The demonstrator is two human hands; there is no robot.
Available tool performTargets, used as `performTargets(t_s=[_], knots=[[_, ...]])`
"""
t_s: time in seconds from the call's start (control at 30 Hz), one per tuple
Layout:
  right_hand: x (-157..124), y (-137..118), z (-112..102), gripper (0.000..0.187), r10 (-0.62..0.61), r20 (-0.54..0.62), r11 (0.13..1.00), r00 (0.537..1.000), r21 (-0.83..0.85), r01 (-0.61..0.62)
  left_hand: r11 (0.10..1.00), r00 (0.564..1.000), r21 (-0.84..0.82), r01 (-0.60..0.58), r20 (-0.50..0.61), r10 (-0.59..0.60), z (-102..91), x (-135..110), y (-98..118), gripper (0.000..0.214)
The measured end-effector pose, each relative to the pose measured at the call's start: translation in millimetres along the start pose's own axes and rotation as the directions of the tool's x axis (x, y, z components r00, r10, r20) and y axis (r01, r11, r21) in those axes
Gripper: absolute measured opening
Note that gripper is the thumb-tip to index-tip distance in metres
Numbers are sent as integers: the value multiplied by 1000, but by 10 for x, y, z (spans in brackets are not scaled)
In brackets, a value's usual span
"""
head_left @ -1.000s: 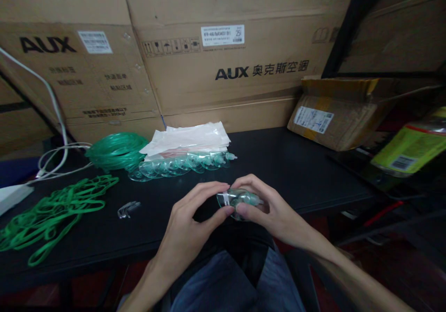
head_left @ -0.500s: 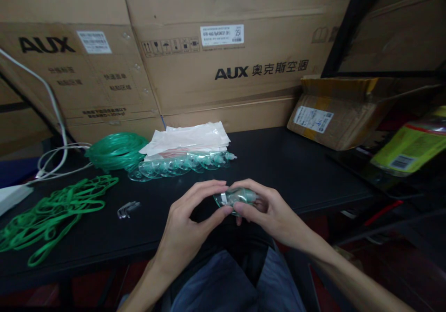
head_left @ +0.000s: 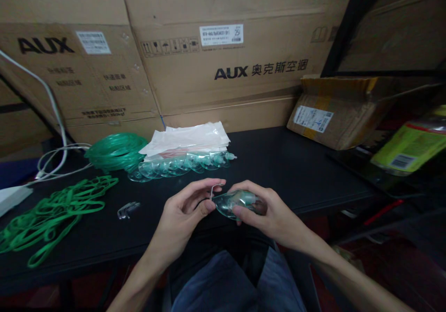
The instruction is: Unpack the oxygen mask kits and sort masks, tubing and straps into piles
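Note:
A clear green oxygen mask point(head_left: 228, 203) is held in my right hand point(head_left: 266, 209), the thumb pressed on its near side and the fingers behind it. My left hand point(head_left: 191, 209) pinches a thin bent metal nose clip point(head_left: 212, 192) between thumb and fingers, at the mask's left end. Whether the clip touches the mask I cannot tell. More metal clips point(head_left: 128, 209) lie loose on the black table, left of my left hand. Beyond my hands, a row of similar green masks point(head_left: 181, 163) lies overlapping.
White packaging sleeves point(head_left: 190, 137) are stacked behind the masks. Coiled green tubing point(head_left: 116, 149) and tangled green elastic straps point(head_left: 66, 205) lie on the left, near a white cable point(head_left: 54, 98). An opened cardboard box point(head_left: 324, 116) and a yellow-labelled bottle point(head_left: 411, 144) stand right. Large cartons point(head_left: 226, 89) back the table.
My left hand has drawn slightly left, away from the mask, with the clip in its fingers. The clip lay against the mask before and now stands upright at its left end.

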State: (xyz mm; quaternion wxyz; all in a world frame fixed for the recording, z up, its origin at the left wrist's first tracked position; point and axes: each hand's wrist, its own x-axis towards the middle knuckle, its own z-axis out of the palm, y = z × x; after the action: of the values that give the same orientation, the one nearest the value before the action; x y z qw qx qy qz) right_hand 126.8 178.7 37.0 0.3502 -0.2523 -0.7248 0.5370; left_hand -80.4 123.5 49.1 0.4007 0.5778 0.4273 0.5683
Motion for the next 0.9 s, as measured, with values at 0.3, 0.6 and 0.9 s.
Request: performTargets(t_s=[0.3, 0.6, 0.9], knots=[[-8, -19, 9, 26, -13, -15, 999, 1000, -43, 13, 995, 1000, -98, 21, -1, -21, -60, -15, -73, 29], [2, -18, 4, 25, -19, -10, 997, 1000, -69, 18, 975, 999, -218, 31, 19, -27, -73, -31, -127, 32], [0, -5, 17, 24, -18, 7, 998, 1000, -59, 18, 997, 997, -21, -73, -17, 73, 35, -40, -24, 13]])
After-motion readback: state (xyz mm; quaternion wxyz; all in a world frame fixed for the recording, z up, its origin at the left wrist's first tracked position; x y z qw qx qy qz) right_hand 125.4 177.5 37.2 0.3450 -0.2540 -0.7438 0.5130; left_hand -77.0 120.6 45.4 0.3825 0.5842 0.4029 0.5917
